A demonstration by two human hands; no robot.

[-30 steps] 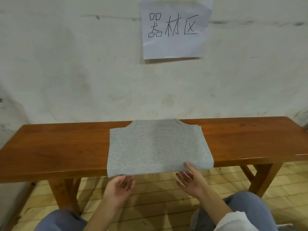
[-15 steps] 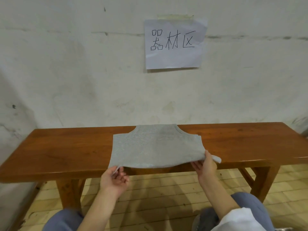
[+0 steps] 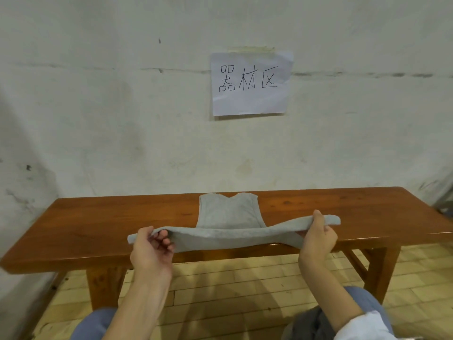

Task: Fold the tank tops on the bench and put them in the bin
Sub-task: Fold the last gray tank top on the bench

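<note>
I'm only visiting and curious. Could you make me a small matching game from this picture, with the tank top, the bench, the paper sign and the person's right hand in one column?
Things:
1. tank top
2. bench
3. paper sign
4. right hand

Descriptions:
A. white, with black handwriting
B. grips the garment's right corner
C. grey, near edge lifted
D. reddish-brown wood, under the garment

Pairs: 1-C, 2-D, 3-A, 4-B
</note>
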